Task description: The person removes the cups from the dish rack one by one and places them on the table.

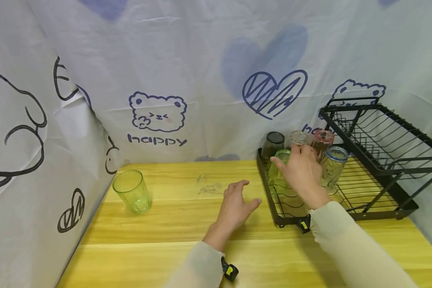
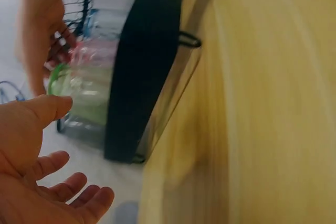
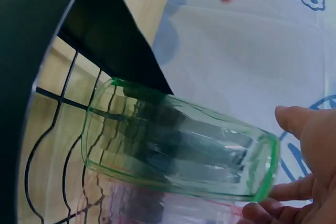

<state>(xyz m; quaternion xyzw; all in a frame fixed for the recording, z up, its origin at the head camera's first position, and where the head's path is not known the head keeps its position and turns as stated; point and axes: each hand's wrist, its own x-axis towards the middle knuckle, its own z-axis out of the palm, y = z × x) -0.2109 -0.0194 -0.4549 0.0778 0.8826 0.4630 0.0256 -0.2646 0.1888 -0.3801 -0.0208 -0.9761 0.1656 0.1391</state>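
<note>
My right hand (image 1: 304,172) reaches over upturned glasses in the black dish rack (image 1: 269,200). Its thumb stands off one side of the green glass (image 3: 194,145), while its bent fingers come down at the other side, by the base of a pink glass (image 3: 142,208). Behind are a dark grey glass (image 1: 273,146), a clear glass (image 1: 299,137) and a red-rimmed glass (image 1: 324,138); a blue glass (image 1: 333,166) stands to the right. Holding nothing, my left hand (image 1: 234,208) hovers over the table left of the rack, thumb and fingers spread.
A yellow-green tumbler (image 1: 131,192) stands on the wooden table (image 1: 165,228) at far left. The rack's raised upper tier (image 1: 385,172) rises at the right. Printed cloth (image 1: 209,80) hangs along the back and left.
</note>
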